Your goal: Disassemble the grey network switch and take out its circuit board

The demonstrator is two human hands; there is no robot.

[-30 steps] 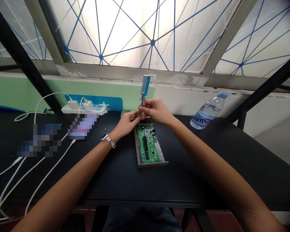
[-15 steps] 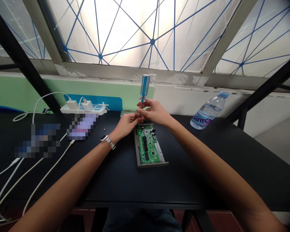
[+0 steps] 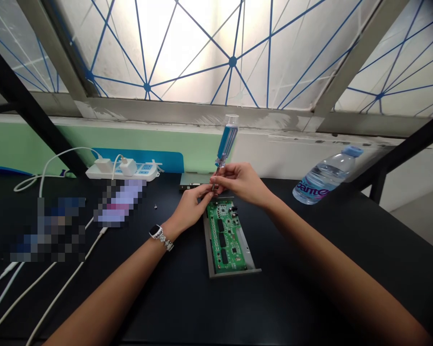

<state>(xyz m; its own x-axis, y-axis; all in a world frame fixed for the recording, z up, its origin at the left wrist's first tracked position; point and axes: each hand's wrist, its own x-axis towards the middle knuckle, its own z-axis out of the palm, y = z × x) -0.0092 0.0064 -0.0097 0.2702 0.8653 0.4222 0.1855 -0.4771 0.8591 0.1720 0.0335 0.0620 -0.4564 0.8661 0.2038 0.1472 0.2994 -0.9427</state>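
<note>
A screwdriver (image 3: 227, 141) with a clear-and-blue handle stands nearly upright, leaning slightly right. My right hand (image 3: 243, 181) is closed on its shaft, below the handle. At the tip, the fingertips of my left hand (image 3: 193, 207) are pinched together, and what they hold is hidden. Both hands are over the far end of a green circuit board (image 3: 227, 235), which lies in a grey metal tray (image 3: 210, 262) on the black table. A small screw (image 3: 156, 206) lies on the table to the left of my left hand.
Behind my hands is a flat grey metal case (image 3: 189, 180). A water bottle (image 3: 319, 180) leans at the right. Left are a white power strip (image 3: 144, 170) with chargers, a phone (image 3: 120, 204), another blurred device (image 3: 46, 230) and trailing white cables (image 3: 72, 274).
The screwdriver leans further right than before. My view has shifted, so the board appears lower and more of the grey case shows behind my hands. Both hands stay at the board's far end.
</note>
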